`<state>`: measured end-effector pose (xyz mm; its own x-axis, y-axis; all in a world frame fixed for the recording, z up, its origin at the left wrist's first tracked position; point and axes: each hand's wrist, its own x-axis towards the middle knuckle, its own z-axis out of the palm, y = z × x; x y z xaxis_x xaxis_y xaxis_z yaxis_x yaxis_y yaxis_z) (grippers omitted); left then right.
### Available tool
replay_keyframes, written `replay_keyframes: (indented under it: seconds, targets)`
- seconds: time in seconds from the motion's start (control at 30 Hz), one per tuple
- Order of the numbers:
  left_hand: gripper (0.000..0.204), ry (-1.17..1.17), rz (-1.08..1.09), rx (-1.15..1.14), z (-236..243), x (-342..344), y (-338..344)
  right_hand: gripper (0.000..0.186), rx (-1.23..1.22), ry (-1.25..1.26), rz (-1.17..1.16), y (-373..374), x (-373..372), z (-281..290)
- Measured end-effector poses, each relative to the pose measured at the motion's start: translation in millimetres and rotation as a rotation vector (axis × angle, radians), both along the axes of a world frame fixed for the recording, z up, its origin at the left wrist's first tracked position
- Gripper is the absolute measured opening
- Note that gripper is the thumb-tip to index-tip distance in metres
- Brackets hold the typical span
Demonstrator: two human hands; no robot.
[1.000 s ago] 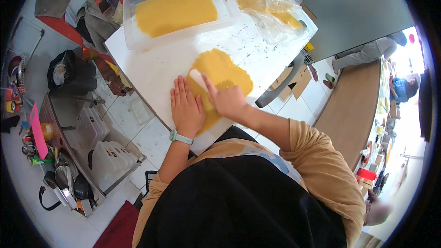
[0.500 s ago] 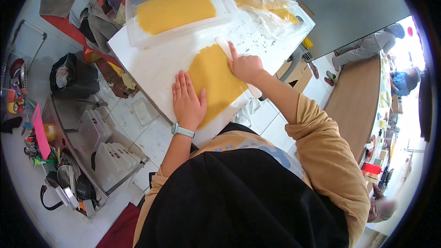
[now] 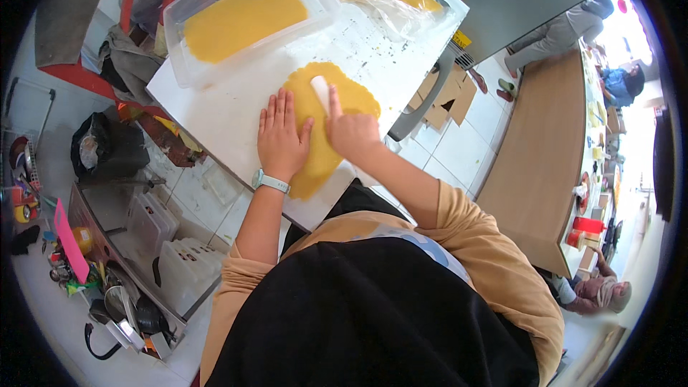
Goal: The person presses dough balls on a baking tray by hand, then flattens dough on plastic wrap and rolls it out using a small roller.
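Note:
A thin sheet of yellow dough [image 3: 304, 179] with an uneven edge lies on the white tabletop [image 3: 215, 111] in front of me. My left hand [image 3: 282, 145] rests flat along the dough's left side, fingers together and stretched out. On the dough's middle, my right hand [image 3: 351, 131] grips a flat white tool with a rounded end [image 3: 319, 90], its index finger laid along it. The tool's end lies over the yellow surface; its lower part is hidden by my fingers.
Beyond the dough stands a clear plastic box [image 3: 177, 61] holding another yellow slab [image 3: 247, 20]. Beside it lies a clear plastic bag [image 3: 390, 8] with yellow dough. A black-lined bin [image 3: 107, 147] is at left, a long wooden counter [image 3: 534, 150] at right. Several people are near the counter.
My right hand has drawn the white tool from the dough's far right edge inward over its middle. The left hand stays flat on the left side. The whole view has shifted somewhat.

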<state>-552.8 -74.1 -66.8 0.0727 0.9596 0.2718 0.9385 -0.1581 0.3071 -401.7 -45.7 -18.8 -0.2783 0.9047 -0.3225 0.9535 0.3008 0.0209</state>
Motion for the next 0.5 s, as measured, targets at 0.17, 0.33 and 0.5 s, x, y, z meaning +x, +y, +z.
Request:
replay_keyframes:
  seconds: [0.17, 0.33, 0.5]
  targets:
    - [0.064, 0.052, 0.003, 0.004, 1, 0, 1, 0.066, -0.010, -0.039, -0.090, 14, 54, 5]
    - [0.065, 0.018, 0.011, -0.001, -1, -1, 3, 0.063, -0.126, -0.042, -0.152, 37, 83, 24]
    - [0.061, -0.192, 0.009, 0.032, -1, -7, 6, 0.055, -0.070, 0.320, -0.104, 72, 112, 41]
